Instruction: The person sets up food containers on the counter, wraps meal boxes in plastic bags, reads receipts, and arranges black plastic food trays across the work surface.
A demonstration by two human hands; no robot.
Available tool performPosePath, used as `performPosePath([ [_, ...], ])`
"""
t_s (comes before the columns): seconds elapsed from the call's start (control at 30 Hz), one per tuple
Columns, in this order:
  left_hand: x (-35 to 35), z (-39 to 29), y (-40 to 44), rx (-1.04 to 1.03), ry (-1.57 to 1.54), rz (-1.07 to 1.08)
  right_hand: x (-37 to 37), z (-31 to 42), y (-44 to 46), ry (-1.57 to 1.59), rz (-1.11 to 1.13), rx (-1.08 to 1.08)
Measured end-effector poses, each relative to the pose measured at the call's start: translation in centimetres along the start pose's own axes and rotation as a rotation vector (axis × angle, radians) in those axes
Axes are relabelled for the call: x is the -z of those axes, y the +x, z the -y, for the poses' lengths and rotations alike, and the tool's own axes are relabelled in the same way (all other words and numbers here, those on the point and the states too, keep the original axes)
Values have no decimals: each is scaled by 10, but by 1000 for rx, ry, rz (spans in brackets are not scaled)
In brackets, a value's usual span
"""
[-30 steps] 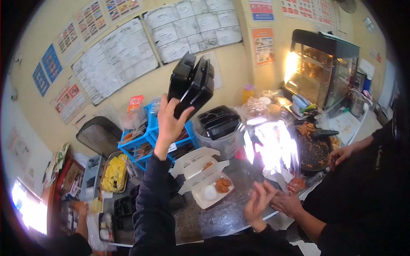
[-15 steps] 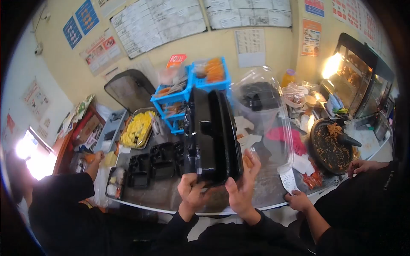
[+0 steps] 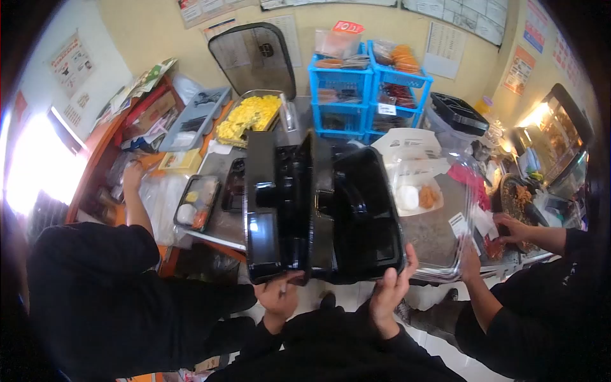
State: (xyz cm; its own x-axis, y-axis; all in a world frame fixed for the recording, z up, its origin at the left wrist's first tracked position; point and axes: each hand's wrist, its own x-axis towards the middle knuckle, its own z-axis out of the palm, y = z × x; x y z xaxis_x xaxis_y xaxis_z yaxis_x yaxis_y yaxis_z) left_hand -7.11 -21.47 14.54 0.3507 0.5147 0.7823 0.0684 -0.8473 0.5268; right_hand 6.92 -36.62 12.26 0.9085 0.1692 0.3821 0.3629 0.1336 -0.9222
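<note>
My left hand (image 3: 278, 298) grips the lower edge of a black compartment tray (image 3: 262, 242), which stands tilted in front of me. My right hand (image 3: 393, 294) is at the lower right corner of a second black compartment tray (image 3: 366, 245), with its thumb in front and fingers along the edge. The two trays meet near the middle and spread apart at the sides, hollow sides facing me. I cannot tell whether each is a single tray or a nested stack. Behind them, a white paper box (image 3: 407, 141) holds white rice (image 3: 407, 197) and a brown fried piece (image 3: 429, 196).
A filled lidded tray (image 3: 198, 202) and yellow shredded food (image 3: 250, 119) are left. Blue racks (image 3: 344, 83) stand at the back. At right are a large clear lid (image 3: 439, 270), a dark mortar (image 3: 509, 191) and a co-worker's hands (image 3: 471, 258). Another person's arm (image 3: 137, 197) is left.
The black trays have swung apart, from a closed bundle to a spread pair, and my hands have moved apart and lower. The view has turned left. The right co-worker's hands have moved closer together.
</note>
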Motion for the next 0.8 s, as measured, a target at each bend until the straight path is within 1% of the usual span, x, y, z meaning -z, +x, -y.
performPosePath([
  [0.03, 18, 13, -5, -26, 84, 42, 1, 2, -7, -6, -29, -34],
  [0.13, 46, 48, -16, 67, 204, 34, 3, 9, -26, 4, -117, -127],
  [0.23, 77, 103, -52, -87, 324, 276, 9, 4, -32, -40, -152, -8],
  [0.3, 87, 130, -74, -121, 402, 381, 7, 12, -36, 90, -144, -4],
  [0.33, 90, 142, -82, -124, 432, 413, 9, 17, -38, -135, -140, 73],
  [0.4, 94, 155, -91, -154, 484, 475, 8, 23, -45, -163, -147, 31],
  [0.43, 93, 162, -91, -164, 471, 467, 4, 25, -46, -166, -141, 14],
  [0.5, 92, 172, -93, -163, 481, 431, 0, 28, -50, -187, -97, 70],
  [0.53, 92, 173, -92, -163, 490, 415, 0, 26, -56, -119, -75, 19],
  [0.6, 93, 166, -83, -173, 509, 422, -10, 26, -62, 97, -12, -19],
  [0.63, 94, 162, -79, -192, 513, 441, -12, 28, -63, 140, -4, -86],
  [0.7, 98, 165, -85, -181, 514, 433, -21, 25, -67, 248, -13, -100],
  [0.73, 99, 167, -89, -183, 506, 434, -21, 22, -69, 247, 25, -82],
  [0.8, 104, 164, -96, -150, 504, 442, -19, 19, -71, 210, 31, -86],
])
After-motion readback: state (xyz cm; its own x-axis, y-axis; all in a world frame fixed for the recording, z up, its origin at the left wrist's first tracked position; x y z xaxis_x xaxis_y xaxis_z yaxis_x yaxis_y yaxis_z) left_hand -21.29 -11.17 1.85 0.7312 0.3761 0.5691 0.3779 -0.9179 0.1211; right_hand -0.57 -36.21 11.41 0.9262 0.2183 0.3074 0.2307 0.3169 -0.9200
